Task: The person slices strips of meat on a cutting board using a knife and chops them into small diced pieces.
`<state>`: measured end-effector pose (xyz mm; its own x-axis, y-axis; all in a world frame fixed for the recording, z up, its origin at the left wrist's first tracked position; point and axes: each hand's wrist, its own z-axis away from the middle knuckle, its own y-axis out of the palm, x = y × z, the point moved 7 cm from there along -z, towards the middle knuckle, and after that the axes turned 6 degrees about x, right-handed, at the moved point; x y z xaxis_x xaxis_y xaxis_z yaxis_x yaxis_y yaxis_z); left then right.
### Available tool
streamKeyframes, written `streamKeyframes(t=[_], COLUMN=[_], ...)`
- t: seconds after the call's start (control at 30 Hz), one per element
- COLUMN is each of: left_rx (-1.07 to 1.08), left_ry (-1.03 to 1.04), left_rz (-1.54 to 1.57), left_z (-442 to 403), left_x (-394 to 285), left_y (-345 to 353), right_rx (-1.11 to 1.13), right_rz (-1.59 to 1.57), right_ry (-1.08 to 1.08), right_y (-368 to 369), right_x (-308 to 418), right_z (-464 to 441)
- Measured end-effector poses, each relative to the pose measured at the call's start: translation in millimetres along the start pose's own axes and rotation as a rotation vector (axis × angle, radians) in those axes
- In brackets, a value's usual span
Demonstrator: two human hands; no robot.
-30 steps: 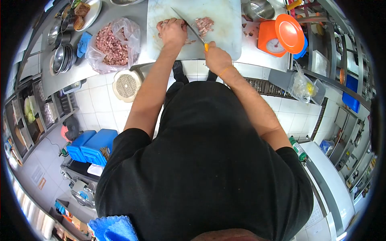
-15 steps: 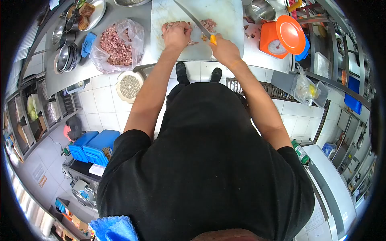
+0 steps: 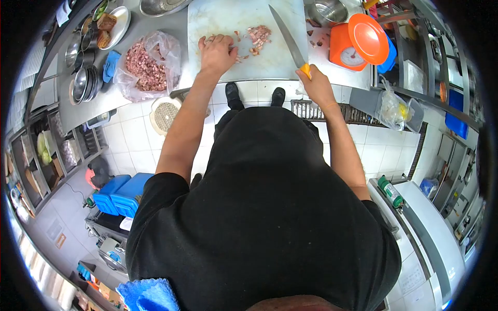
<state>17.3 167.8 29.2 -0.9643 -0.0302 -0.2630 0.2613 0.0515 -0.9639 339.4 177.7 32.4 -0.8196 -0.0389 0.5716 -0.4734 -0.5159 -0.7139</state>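
Note:
My right hand (image 3: 317,85) grips the yellow handle of a kitchen knife (image 3: 288,40). Its long blade points up and left over the right side of the white cutting board (image 3: 254,65). My left hand (image 3: 217,54) rests palm down on the board's left part, fingers apart, with small meat bits beside its thumb and fingertips; whatever lies under the palm is hidden. Between the hand and the blade sits a small pile of chopped meat (image 3: 258,36). Left of the board, a clear plastic bag (image 3: 174,59) stands open, full of diced meat (image 3: 144,67).
An orange kitchen scale (image 3: 346,49) and a metal pot (image 3: 328,11) stand right of the board. To the left are a blue cloth (image 3: 111,66), stacked metal bowls (image 3: 85,83) and a white plate (image 3: 122,26) with brown food. The steel counter's front edge runs just below the board.
My right hand drew the knife right and toward me, away from the meat pile. My left hand shifted slightly left and its fingers spread. The whole view moved a little.

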Motion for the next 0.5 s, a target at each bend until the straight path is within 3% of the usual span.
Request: streamKeyframes(t=[0.1,0.2,0.4,0.5], left_rx=[0.066,-0.151,0.291,0.396], left_ry=[-0.025,0.061,-0.06,0.047], left_rz=[0.043,0.063,-0.065,0.195], left_z=[-7.3,-12.1,-30.1,-30.0], left_x=[4.6,-15.5,-19.2,-18.8], left_y=[9.6,2.1,16.2,30.5], right_rx=[0.031,0.04,0.067,0.103], right_rz=[-0.072,-0.112,-0.142,-0.167], right_ry=[0.019,0.026,0.0,-0.024], right_y=[8.0,15.5,23.3,32.8], right_x=[-23.0,-29.6,-27.8,-27.1], right_z=[6.4,12.0,18.8,19.1])
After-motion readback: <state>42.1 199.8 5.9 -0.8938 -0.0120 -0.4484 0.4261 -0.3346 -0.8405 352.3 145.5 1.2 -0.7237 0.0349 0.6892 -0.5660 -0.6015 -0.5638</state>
